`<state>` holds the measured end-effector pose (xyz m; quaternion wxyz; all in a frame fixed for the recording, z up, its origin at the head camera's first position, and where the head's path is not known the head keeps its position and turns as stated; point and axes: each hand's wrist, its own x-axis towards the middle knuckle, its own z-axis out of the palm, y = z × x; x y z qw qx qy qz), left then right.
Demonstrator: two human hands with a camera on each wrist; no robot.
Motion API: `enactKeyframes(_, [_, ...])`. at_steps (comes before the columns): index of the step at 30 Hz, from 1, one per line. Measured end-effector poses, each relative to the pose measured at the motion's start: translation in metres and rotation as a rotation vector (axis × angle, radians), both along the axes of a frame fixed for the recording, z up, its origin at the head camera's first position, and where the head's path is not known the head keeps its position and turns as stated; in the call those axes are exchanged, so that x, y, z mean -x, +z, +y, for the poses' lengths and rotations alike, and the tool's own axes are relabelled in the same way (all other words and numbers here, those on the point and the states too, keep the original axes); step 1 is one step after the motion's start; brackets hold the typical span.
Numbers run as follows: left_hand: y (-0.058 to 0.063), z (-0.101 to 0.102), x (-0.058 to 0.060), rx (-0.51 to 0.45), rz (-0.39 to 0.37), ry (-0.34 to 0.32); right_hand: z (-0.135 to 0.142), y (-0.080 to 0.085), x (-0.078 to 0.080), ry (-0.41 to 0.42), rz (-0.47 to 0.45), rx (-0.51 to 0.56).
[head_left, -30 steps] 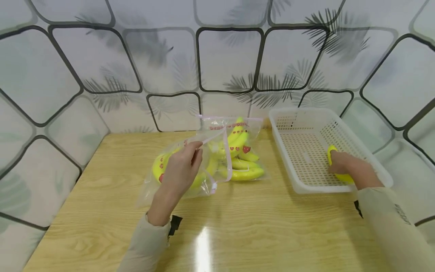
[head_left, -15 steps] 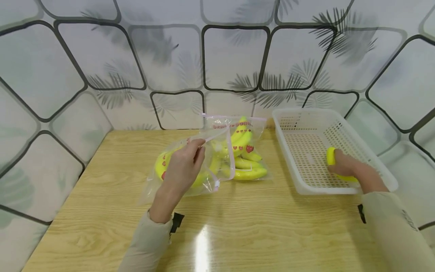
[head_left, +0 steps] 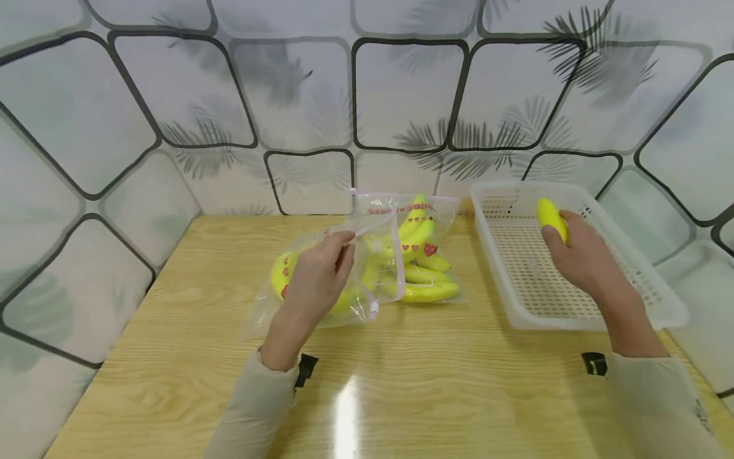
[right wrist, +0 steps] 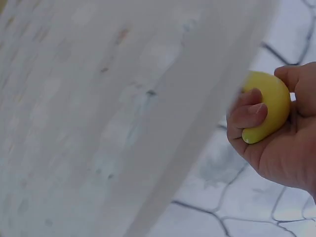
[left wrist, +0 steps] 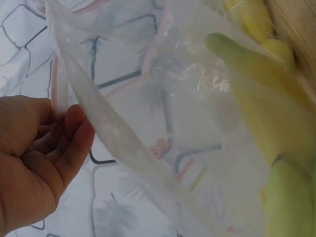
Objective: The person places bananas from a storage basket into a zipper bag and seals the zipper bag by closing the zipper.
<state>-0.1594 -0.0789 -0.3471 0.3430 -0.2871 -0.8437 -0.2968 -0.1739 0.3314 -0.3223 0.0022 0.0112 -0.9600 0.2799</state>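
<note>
My left hand (head_left: 315, 274) pinches the pink-edged rim of a clear zip bag (head_left: 355, 309) and holds its mouth apart; yellow bananas (left wrist: 266, 94) lie inside, seen through the plastic in the left wrist view. My right hand (head_left: 585, 255) grips a yellow banana (head_left: 552, 220) above the white basket (head_left: 504, 306). In the right wrist view its fingers curl round the banana (right wrist: 271, 98), and the basket's wall (right wrist: 187, 128) covers part of the hand's surroundings.
Behind the held bag, a second clear zip bag (head_left: 447, 207) with red hearts holds several bananas (head_left: 430, 292). Both bags and the basket rest on a wooden table (head_left: 436, 382). A patterned wall covering (head_left: 401, 95) rises behind the table.
My right hand has lifted the banana from the basket's floor, moving up and away from the near side. The left hand keeps its pinch on the bag. The head view has shifted slightly.
</note>
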Motion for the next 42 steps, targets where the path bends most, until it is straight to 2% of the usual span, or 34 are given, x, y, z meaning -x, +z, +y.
enactKeyframes(4, [-0.001, 0.001, 0.0, -0.012, -0.011, 0.007, -0.04, 0.006, -0.017, 0.041, 0.034, 0.048])
enactKeyframes(9, [0.0, 0.001, -0.001, -0.012, -0.004, 0.003, -0.084, 0.005, -0.035, 0.136, 0.084, 0.051])
enactKeyframes(12, [0.0, 0.001, -0.001, -0.011, 0.007, -0.003, -0.103, 0.002, -0.042, 0.263, 0.094, 0.086])
enactKeyframes(16, [0.002, 0.002, 0.0, -0.003, 0.012, -0.005, -0.12, -0.004, -0.041, 0.469, 0.078, 0.144])
enactKeyframes(19, [0.003, 0.002, 0.0, 0.003, 0.02, -0.003, -0.13, -0.01, -0.037, 0.555, 0.058, 0.162])
enactKeyframes(23, [0.003, 0.003, 0.001, 0.013, 0.033, -0.004, -0.138, -0.023, -0.029, 0.561, 0.037, 0.155])
enactKeyframes(29, [0.001, 0.0, -0.002, 0.017, 0.011, 0.005, -0.142, -0.045, -0.019, 0.531, -0.021, 0.154])
enactKeyframes(35, [0.001, -0.002, -0.001, 0.01, 0.042, -0.004, -0.145, -0.05, -0.016, 0.511, -0.129, 0.206])
enactKeyframes(39, [0.002, -0.001, -0.001, 0.002, 0.048, -0.017, -0.145, -0.055, -0.014, 0.523, -0.204, 0.227])
enactKeyframes(42, [0.001, -0.002, -0.001, -0.005, 0.038, -0.016, -0.146, -0.06, -0.01, 0.549, -0.252, 0.287])
